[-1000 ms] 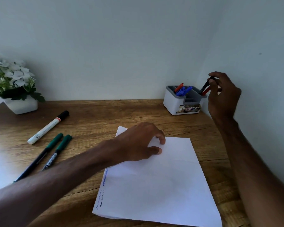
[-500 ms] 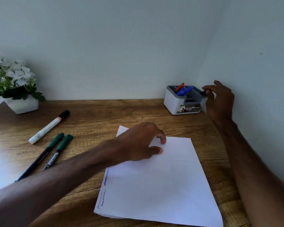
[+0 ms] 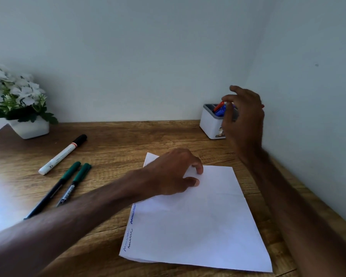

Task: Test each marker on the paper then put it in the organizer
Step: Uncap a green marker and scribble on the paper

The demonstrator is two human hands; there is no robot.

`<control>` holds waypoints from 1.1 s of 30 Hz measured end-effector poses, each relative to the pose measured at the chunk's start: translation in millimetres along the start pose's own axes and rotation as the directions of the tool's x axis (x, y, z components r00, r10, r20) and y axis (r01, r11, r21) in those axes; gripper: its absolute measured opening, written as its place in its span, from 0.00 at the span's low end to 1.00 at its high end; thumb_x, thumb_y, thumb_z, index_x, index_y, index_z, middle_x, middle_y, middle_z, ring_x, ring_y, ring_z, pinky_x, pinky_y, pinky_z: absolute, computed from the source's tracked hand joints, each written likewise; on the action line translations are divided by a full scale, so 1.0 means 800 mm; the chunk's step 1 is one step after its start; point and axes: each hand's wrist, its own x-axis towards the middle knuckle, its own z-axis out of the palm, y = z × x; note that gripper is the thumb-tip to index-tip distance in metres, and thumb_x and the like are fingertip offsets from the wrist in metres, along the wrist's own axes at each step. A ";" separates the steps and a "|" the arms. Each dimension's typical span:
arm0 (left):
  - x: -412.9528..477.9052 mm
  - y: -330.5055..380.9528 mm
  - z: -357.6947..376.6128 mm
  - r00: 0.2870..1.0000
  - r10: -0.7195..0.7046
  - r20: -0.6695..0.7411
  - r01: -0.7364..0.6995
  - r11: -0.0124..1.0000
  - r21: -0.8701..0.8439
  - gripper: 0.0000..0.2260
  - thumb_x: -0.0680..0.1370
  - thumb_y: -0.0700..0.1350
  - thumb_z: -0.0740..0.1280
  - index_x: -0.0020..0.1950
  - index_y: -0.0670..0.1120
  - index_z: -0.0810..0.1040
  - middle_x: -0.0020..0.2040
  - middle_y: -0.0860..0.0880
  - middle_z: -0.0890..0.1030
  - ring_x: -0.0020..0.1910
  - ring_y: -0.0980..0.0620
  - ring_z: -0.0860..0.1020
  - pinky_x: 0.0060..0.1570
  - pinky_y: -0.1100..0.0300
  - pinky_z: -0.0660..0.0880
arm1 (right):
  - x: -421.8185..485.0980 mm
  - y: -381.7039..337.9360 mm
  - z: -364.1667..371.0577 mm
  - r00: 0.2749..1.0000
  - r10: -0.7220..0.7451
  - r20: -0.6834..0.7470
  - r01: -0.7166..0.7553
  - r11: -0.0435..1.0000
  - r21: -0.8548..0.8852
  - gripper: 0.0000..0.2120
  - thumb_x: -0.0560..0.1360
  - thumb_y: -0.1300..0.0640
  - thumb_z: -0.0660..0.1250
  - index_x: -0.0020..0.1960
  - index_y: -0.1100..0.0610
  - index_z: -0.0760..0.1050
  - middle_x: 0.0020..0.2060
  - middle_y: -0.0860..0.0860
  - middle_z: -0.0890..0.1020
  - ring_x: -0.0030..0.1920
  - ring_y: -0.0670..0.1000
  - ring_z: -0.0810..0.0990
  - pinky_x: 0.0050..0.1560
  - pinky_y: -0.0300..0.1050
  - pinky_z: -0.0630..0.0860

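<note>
A white sheet of paper (image 3: 198, 222) lies on the wooden desk with blue and dark squiggles along its left edge. My left hand (image 3: 174, 172) rests on its upper left corner, fingertips pressing it down. My right hand (image 3: 244, 118) hovers empty, fingers loosely spread, in front of the white and grey organizer (image 3: 210, 122) in the far right corner. Red and blue markers (image 3: 220, 108) stick out of it. On the left of the desk lie a white marker with a black cap (image 3: 62, 154) and two green-capped pens (image 3: 68, 182).
A white pot of white flowers (image 3: 18, 104) stands at the far left against the wall. Walls close the desk (image 3: 128, 136) in at the back and on the right, right beside the organizer.
My right hand let go of a black marker in the organizer, then rose and drew back to the left, empty. My left hand stayed on the paper.
</note>
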 end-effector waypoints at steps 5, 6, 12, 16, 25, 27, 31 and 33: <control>-0.004 0.003 -0.003 0.999 0.012 -0.034 -0.011 1.000 0.017 0.11 0.79 0.50 0.71 0.62 0.53 0.81 0.62 0.56 0.78 0.58 0.60 0.71 0.53 0.65 0.66 | -0.022 -0.064 0.011 0.980 -0.161 0.116 0.143 0.978 0.154 0.09 0.75 0.69 0.67 0.50 0.62 0.84 0.54 0.56 0.86 0.59 0.55 0.81 0.61 0.42 0.76; -0.007 0.002 -0.006 0.999 0.018 -0.041 -0.017 1.000 0.010 0.10 0.79 0.50 0.71 0.60 0.52 0.82 0.61 0.56 0.80 0.56 0.60 0.73 0.53 0.64 0.68 | -0.028 -0.078 0.014 0.967 -0.190 0.170 0.156 0.968 0.196 0.10 0.74 0.69 0.65 0.50 0.62 0.84 0.52 0.55 0.86 0.57 0.54 0.82 0.59 0.45 0.77; -0.065 -0.015 -0.027 0.991 -0.008 -0.133 0.017 0.997 0.070 0.07 0.80 0.45 0.68 0.55 0.51 0.85 0.57 0.56 0.84 0.54 0.58 0.80 0.53 0.60 0.76 | -0.049 -0.128 0.012 0.908 -0.237 0.345 0.126 0.941 0.315 0.12 0.74 0.65 0.65 0.49 0.56 0.85 0.44 0.49 0.87 0.46 0.49 0.83 0.45 0.43 0.78; -0.124 -0.033 -0.058 0.953 -0.090 -0.289 0.140 0.978 0.157 0.08 0.80 0.45 0.68 0.55 0.51 0.85 0.55 0.55 0.86 0.52 0.56 0.83 0.51 0.55 0.79 | -0.060 -0.146 0.009 0.825 -0.319 0.466 0.150 0.919 0.364 0.12 0.74 0.65 0.67 0.49 0.54 0.86 0.43 0.45 0.88 0.40 0.43 0.83 0.40 0.31 0.71; -0.230 -0.056 -0.074 0.715 -0.627 -0.310 0.699 0.624 0.350 0.18 0.80 0.61 0.65 0.64 0.51 0.73 0.62 0.43 0.75 0.58 0.46 0.74 0.43 0.57 0.72 | -0.077 -0.177 0.006 0.680 -0.499 0.538 0.215 0.837 0.504 0.12 0.73 0.66 0.66 0.46 0.53 0.86 0.45 0.46 0.87 0.43 0.47 0.84 0.40 0.39 0.76; -0.230 -0.050 -0.075 0.724 -0.619 -0.305 0.690 0.653 0.313 0.15 0.82 0.59 0.64 0.61 0.50 0.74 0.57 0.45 0.76 0.48 0.50 0.76 0.39 0.56 0.77 | -0.077 -0.176 0.004 0.682 -0.490 0.542 0.209 0.842 0.498 0.12 0.73 0.66 0.67 0.47 0.54 0.86 0.45 0.46 0.88 0.44 0.47 0.85 0.42 0.40 0.78; -0.210 -0.047 -0.075 0.764 -0.559 -0.320 0.640 0.719 0.271 0.11 0.82 0.54 0.65 0.57 0.48 0.77 0.52 0.47 0.77 0.42 0.52 0.76 0.37 0.56 0.79 | -0.071 -0.173 -0.002 0.679 -0.475 0.561 0.199 0.853 0.482 0.13 0.73 0.68 0.67 0.47 0.54 0.86 0.46 0.46 0.88 0.45 0.45 0.85 0.42 0.21 0.68; -0.197 -0.050 -0.073 0.772 -0.535 -0.344 0.627 0.729 0.273 0.11 0.82 0.53 0.65 0.56 0.47 0.78 0.51 0.48 0.77 0.42 0.51 0.77 0.37 0.56 0.77 | -0.069 -0.172 -0.004 0.682 -0.458 0.571 0.181 0.861 0.475 0.13 0.73 0.68 0.67 0.47 0.55 0.86 0.46 0.47 0.88 0.44 0.44 0.84 0.41 0.19 0.67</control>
